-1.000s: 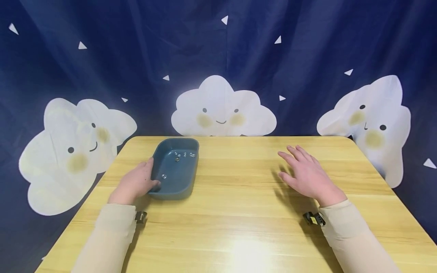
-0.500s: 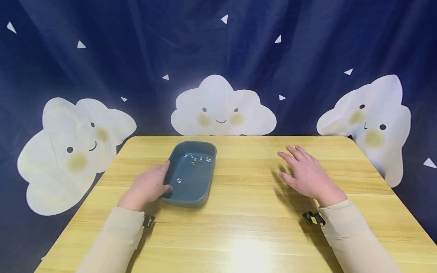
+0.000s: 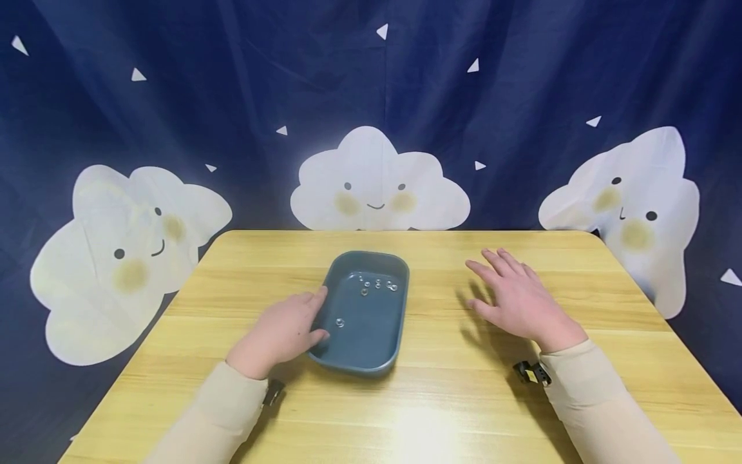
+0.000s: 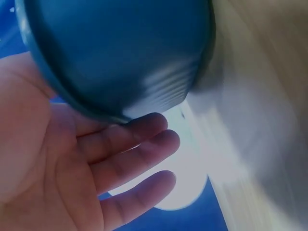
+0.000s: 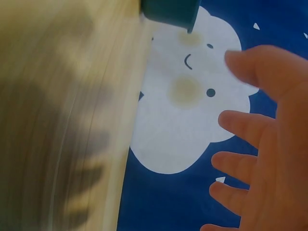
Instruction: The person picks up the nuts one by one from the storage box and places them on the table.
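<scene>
A blue-grey rectangular tray with rounded corners is near the middle of the table in the head view. My left hand holds its left side, thumb over the rim and fingers along the outside wall. Several small, shiny, ring-like pieces lie toward the tray's far end, and a single one lies closer to the thumb. In the left wrist view the tray's outer wall fills the top, with fingers just beneath. To the right, my right hand hovers over the table, fingers spread and holding nothing.
The light wooden table reaches back to a dark blue curtain printed with white clouds and small triangles. A small black device is strapped at the right wrist, and another at the left.
My left hand has moved the tray rightward and toward me, from the left part of the table to near its middle, small pieces still inside. My right hand has barely shifted.
</scene>
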`<act>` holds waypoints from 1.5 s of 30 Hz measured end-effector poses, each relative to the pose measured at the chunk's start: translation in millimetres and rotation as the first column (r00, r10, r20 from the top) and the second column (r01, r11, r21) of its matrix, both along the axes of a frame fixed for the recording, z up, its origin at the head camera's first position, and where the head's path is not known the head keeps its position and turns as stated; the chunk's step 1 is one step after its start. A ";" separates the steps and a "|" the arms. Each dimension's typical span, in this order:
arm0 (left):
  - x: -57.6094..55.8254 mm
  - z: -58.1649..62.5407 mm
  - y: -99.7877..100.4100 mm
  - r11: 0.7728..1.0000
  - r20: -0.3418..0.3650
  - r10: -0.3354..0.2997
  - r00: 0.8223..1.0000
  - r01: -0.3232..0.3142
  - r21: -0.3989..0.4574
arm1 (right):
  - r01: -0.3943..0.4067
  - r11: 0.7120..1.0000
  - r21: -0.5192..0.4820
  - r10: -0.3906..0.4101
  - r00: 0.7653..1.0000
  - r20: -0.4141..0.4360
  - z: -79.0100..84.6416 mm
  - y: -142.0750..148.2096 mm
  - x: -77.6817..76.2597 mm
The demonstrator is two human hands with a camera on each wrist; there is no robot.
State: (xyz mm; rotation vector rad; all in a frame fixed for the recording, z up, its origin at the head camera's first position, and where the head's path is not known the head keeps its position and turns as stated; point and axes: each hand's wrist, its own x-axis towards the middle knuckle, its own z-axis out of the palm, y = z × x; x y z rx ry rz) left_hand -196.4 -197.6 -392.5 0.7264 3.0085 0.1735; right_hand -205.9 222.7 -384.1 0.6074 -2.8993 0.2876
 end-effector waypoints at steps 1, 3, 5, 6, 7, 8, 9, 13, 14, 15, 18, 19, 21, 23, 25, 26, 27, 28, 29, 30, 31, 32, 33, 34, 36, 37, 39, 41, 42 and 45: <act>1.6 0.1 3.6 1.000 -0.006 -0.020 1.000 0.020 -0.001 | 0.002 1.000 0.001 -0.002 1.000 0.008 0.2 -0.3 0.3; 4.3 -0.1 10.0 0.997 -0.024 -0.072 0.997 0.072 -0.003 | 0.005 1.000 0.000 -0.005 1.000 0.018 0.5 -0.8 0.8; 6.8 0.0 15.2 0.991 -0.046 -0.133 0.990 0.133 -0.006 | 0.009 1.000 -0.001 -0.009 1.000 0.018 1.1 -1.1 1.1; 7.8 -0.1 17.4 0.986 -0.055 -0.164 0.985 0.164 -0.012 | 0.010 1.000 -0.001 -0.010 1.000 0.015 1.4 -1.1 1.1; 8.7 0.3 19.6 0.981 -0.060 -0.195 0.979 0.194 -0.015 | 0.011 1.000 -0.002 -0.011 1.000 0.011 1.7 -1.1 1.0; 9.3 0.2 21.6 0.974 -0.065 -0.227 0.972 0.227 -0.020 | 0.012 1.000 -0.004 -0.012 1.000 0.006 2.0 -1.1 1.0; 9.7 0.0 23.3 0.966 -0.071 -0.257 0.964 0.256 -0.023 | 0.014 1.000 -0.006 -0.014 1.000 0.002 2.2 -0.9 0.9; 10.3 -0.9 29.8 0.935 -0.085 -0.355 0.931 0.354 -0.027 | 0.019 1.000 -0.012 -0.019 1.000 -0.005 3.1 -0.5 0.6; 10.2 -1.3 31.2 0.927 -0.089 -0.375 0.923 0.374 -0.033 | 0.020 1.000 -0.011 -0.020 1.000 -0.005 3.3 -0.3 0.5; 10.4 -1.5 32.6 0.920 -0.090 -0.391 0.916 0.389 -0.036 | 0.021 1.000 -0.010 -0.021 1.000 -0.003 3.4 -0.2 0.5; 10.3 -2.9 35.9 0.901 -0.092 -0.433 0.897 0.431 -0.044 | 0.023 1.000 -0.007 -0.023 1.000 -0.001 4.2 0.0 0.5; 9.9 -3.7 36.9 0.896 -0.100 -0.445 0.890 0.443 -0.044 | 0.023 1.000 -0.006 -0.023 1.000 0.002 4.5 0.1 0.4; 8.9 -5.1 38.6 0.886 -0.126 -0.463 0.877 0.463 -0.030 | 0.023 1.000 -0.006 -0.023 1.000 0.007 5.1 0.3 0.1; 7.5 -6.2 40.3 0.879 -0.161 -0.472 0.867 0.477 -0.009 | 0.023 1.000 -0.007 -0.023 1.000 0.004 5.7 0.5 -0.4; 6.8 -6.3 41.8 0.878 -0.186 -0.468 0.864 0.479 0.018 | 0.024 1.000 -0.006 -0.024 1.000 0.003 6.0 0.9 -0.9; 6.6 -6.3 42.5 0.879 -0.191 -0.463 0.865 0.477 0.030 | 0.024 1.000 -0.006 -0.024 1.000 0.001 6.1 1.2 -1.2; 6.6 -6.1 43.3 0.880 -0.191 -0.458 0.868 0.473 0.038 | 0.024 1.000 -0.008 -0.024 1.000 0.002 6.1 1.4 -1.4; 6.6 -5.9 44.1 0.882 -0.188 -0.454 0.871 0.469 0.042 | 0.025 1.000 -0.007 -0.025 1.000 0.000 6.2 1.6 -1.6; 6.8 -5.8 44.8 0.885 -0.179 -0.450 0.875 0.464 0.045 | 0.026 1.000 -0.006 -0.025 1.000 0.002 6.3 1.8 -1.7; 7.0 -6.2 45.4 0.886 -0.170 -0.450 0.877 0.462 0.043 | 0.026 1.000 -0.006 -0.026 1.000 0.003 6.4 2.0 -1.8; 7.1 -6.3 46.3 0.885 -0.159 -0.453 0.877 0.464 0.037 | 0.025 1.000 -0.006 -0.025 1.000 0.003 6.5 2.1 -1.9; 7.1 -6.4 47.3 0.883 -0.150 -0.458 0.876 0.468 0.033 | 0.025 1.000 -0.006 -0.025 1.000 0.004 6.6 2.2 -1.9; 7.0 -6.6 48.3 0.881 -0.143 -0.464 0.874 0.472 0.027 | 0.025 1.000 -0.003 -0.025 1.000 0.005 6.7 2.2 -1.9; 6.7 -7.0 49.5 0.878 -0.138 -0.471 0.871 0.479 0.025 | 0.025 1.000 -0.002 -0.025 1.000 0.004 6.9 2.3 -1.9; 5.9 -8.0 52.2 0.868 -0.138 -0.490 0.861 0.497 0.021 | 0.025 1.000 -0.004 -0.025 1.000 0.005 7.0 2.4 -1.6; 5.4 -8.5 53.8 0.863 -0.137 -0.497 0.857 0.504 0.024 | 0.025 1.000 -0.004 -0.025 1.000 0.006 6.9 2.4 -1.4; 4.9 -10.1 57.0 0.853 -0.136 -0.512 0.848 0.521 0.038 | 0.025 1.000 -0.005 -0.025 1.000 0.013 6.6 2.5 -0.9; 5.3 -11.6 60.6 0.839 -0.130 -0.532 0.837 0.542 0.054 | 0.025 1.000 -0.006 -0.025 0.999 0.020 6.1 2.4 -0.3; 5.8 -12.2 62.5 0.833 -0.123 -0.540 0.833 0.550 0.062 | 0.024 1.000 -0.006 -0.024 0.999 0.023 5.8 2.3 0.0; 7.6 -14.1 67.8 0.817 -0.117 -0.563 0.818 0.572 0.076 | 0.021 1.000 -0.012 -0.021 0.999 0.027 5.3 1.6 1.0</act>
